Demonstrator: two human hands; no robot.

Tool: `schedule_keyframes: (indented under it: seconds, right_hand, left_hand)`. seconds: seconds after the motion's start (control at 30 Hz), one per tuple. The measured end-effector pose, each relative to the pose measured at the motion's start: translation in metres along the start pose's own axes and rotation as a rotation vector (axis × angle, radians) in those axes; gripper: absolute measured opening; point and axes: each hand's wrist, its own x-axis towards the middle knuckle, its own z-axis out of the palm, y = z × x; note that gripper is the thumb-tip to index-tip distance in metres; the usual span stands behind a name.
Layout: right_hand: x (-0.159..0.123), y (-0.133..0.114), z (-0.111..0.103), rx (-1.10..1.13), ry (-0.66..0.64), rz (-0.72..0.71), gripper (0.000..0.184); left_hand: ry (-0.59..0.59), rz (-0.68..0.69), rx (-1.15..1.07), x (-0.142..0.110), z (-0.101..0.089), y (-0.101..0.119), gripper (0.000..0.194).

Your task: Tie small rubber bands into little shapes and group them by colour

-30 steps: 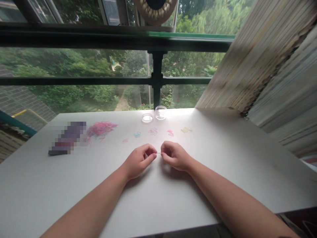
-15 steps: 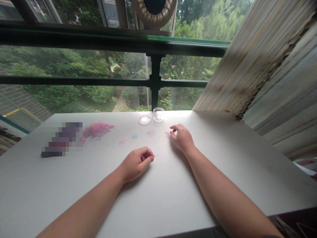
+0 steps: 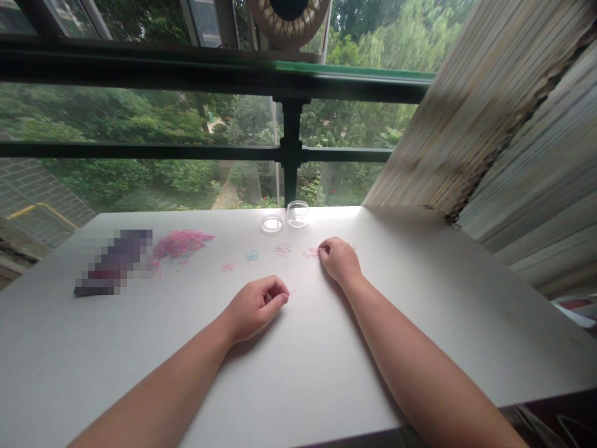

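Left hand (image 3: 259, 309) pinches one thin pink rubber band (image 3: 293, 292), free end projecting over white surface (image 3: 280, 386). Right hand (image 3: 341, 259) bunched at pinkish-red rubber bands (image 3: 311, 253); cannot tell if gripping. Judged featherlight, soft, stretchy; pinch one edge.

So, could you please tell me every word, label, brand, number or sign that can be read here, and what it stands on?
There is no readable text.
Pixelated dark item, left: any lettering is hidden.
Red-and-white item, right edge: too blurred to read.
Clear round container, clear round lid beside it, and small pink bands by the right hand: no lettering shows.
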Motion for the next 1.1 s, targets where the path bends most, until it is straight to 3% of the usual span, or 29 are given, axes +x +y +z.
schedule_keyframes:
  seconds: [0.37, 0.83, 1.1]
  right_hand:
    - [-0.004, 0.001, 0.000, 0.034, 0.031, -0.079, 0.015]
    - [-0.026, -0.019, -0.010, 0.157, 0.018, -0.257, 0.012]
    - [-0.050, -0.033, -0.010, 0.528, -0.226, -0.247, 0.010]
  left_hand:
    - [0.014, 0.012, 0.002, 0.000, 0.000, -0.002, 0.019]
    - [0.025, 0.009, -0.013, 0.000, 0.000, 0.000, 0.018]
    - [0.212, -0.014, -0.132, 0.002, 0.000, -0.007, 0.017]
